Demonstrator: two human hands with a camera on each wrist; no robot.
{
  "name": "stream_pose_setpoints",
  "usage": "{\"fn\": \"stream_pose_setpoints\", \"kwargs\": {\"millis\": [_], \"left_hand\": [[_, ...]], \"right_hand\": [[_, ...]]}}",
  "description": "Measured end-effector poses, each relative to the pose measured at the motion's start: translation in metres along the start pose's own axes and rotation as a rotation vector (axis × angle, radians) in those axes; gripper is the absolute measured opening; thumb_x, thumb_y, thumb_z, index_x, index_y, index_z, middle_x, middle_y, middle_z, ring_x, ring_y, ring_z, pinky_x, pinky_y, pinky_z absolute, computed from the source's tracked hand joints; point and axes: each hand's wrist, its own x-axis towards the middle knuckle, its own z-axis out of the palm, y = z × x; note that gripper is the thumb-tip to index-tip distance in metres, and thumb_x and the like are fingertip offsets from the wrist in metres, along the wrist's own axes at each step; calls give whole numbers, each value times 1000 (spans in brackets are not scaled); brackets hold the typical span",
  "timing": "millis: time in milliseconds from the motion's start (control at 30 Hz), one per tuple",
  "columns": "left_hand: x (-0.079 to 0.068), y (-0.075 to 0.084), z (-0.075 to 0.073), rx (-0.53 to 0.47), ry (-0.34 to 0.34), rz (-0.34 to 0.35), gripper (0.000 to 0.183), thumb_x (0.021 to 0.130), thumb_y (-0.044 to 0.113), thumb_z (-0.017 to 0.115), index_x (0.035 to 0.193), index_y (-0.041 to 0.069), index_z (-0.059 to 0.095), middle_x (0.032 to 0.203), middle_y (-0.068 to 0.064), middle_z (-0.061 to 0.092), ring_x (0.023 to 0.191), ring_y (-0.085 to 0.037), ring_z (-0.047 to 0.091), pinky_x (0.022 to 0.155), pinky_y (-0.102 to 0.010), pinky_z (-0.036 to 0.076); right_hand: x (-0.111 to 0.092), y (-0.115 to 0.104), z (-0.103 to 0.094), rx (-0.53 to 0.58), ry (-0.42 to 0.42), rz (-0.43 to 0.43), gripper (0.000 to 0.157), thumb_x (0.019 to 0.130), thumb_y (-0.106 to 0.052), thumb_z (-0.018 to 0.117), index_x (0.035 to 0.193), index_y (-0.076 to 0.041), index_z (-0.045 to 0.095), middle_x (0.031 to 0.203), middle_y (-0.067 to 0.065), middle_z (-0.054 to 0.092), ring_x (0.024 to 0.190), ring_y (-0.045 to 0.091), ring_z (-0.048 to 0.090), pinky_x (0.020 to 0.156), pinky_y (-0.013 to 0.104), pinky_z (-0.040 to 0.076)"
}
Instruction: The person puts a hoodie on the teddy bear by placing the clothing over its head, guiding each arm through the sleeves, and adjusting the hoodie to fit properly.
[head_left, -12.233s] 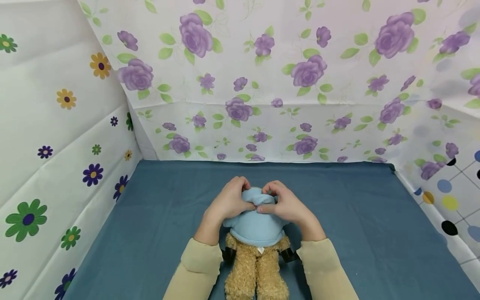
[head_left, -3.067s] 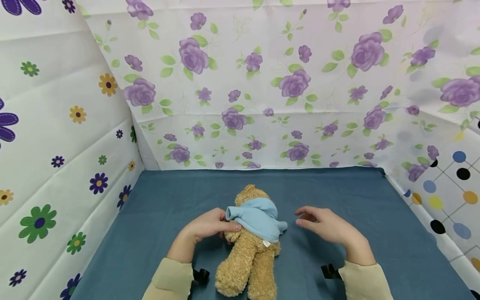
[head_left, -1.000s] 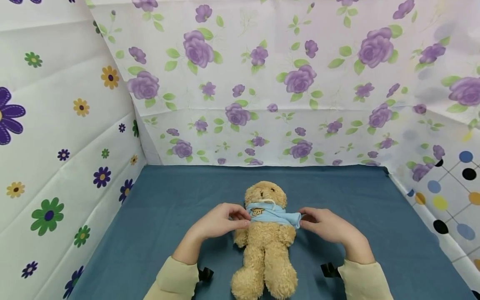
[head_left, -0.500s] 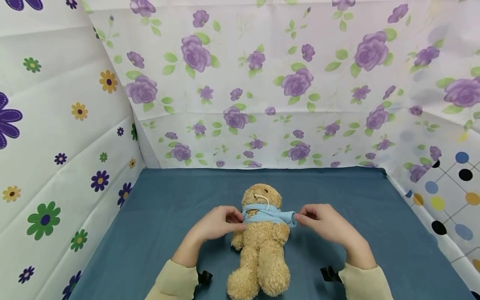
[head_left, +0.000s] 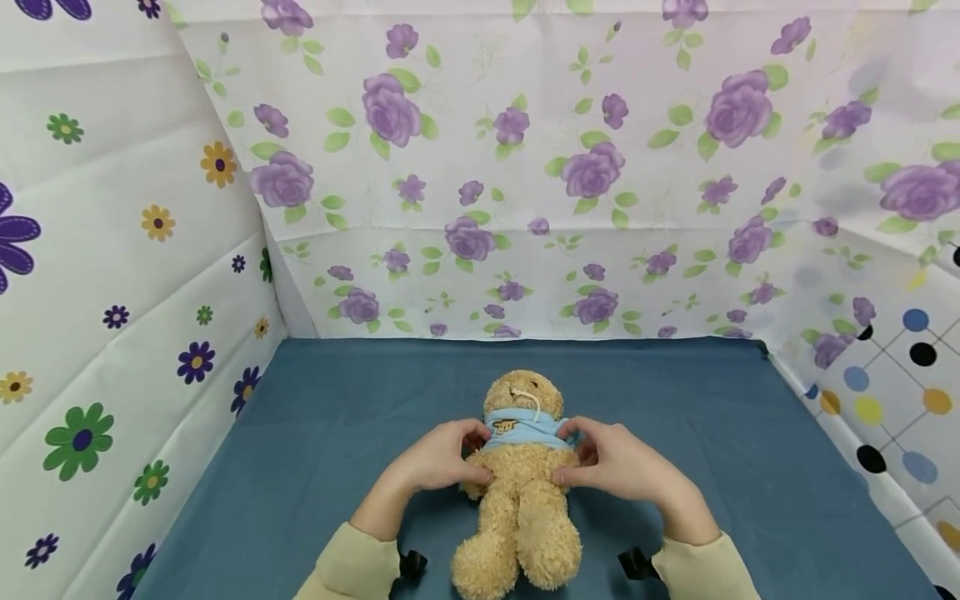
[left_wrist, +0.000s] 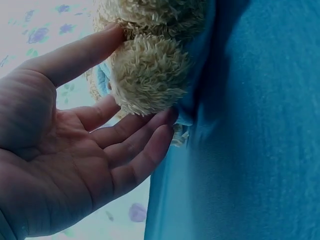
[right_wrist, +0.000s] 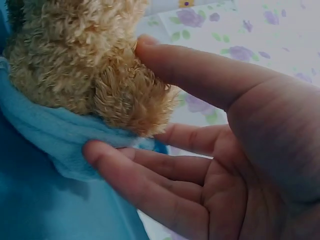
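A curly tan teddy bear (head_left: 525, 467) lies on its back, its head toward the back wall. A light blue hoodie (head_left: 536, 429) with a white drawstring and small printed figure covers its upper chest and neck. My left hand (head_left: 442, 457) holds the bear's side, thumb on the fur beside the paw (left_wrist: 150, 75), fingertips under it. On the opposite side my right hand (head_left: 618, 462) holds the bear likewise; its thumb touches the other paw (right_wrist: 135, 95) and its fingers reach beneath, by the hoodie's blue hem (right_wrist: 75, 130). The fingertips are partly hidden.
A dark blue cloth (head_left: 337, 400) covers the table. Floral sheets form the back wall (head_left: 465, 167) and left wall (head_left: 97, 333); a dotted sheet (head_left: 900, 400) stands at right. Black wrist straps (head_left: 636, 564) show by the sleeves.
Earlier the bear lay face down; it is now face up. My right hand has let go of the stretched hoodie sleeve and moved left to the bear's side. The left hand stays close.
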Motion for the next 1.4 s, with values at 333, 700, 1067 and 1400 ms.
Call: {"fn": "stream_pose_setpoints", "kwargs": {"millis": [333, 700, 1067, 1400], "left_hand": [[0, 0, 11, 66, 83, 60, 31, 83, -1, 79, 102, 10, 57, 90, -7, 52, 77, -18, 44, 67, -38, 33], [-19, 5, -27, 91, 88, 70, 13, 89, 1, 72, 91, 8, 61, 77, -1, 47, 65, -13, 39, 65, -36, 35], [-21, -2, -39, 3, 52, 15, 13, 93, 9, 74, 104, 7, 67, 89, -6, 62, 76, -21, 56, 70, -37, 47], [-24, -2, -40, -29, 27, 23, 17, 95, 13, 76, 108, 5, 68, 92, -6, 64, 81, -23, 59, 73, -40, 49]], "right_hand": [[6, 9, 4, 61, -17, -35, 46, 96, -35, 84, 126, -15, 57, 89, 0, 74, 81, 27, 74, 70, 37, 56], [32, 15, 34, 91, 16, -104, 39, 99, -32, 81, 128, -20, 58, 90, -3, 72, 77, 17, 69, 74, 33, 58], [37, 16, 35, 58, 32, -82, 42, 104, -40, 74, 139, -25, 56, 100, -9, 74, 88, 14, 72, 83, 36, 59], [33, 15, 39, 48, 35, -89, 39, 103, -41, 75, 132, -25, 56, 91, -8, 72, 76, 15, 67, 76, 35, 56]]}}
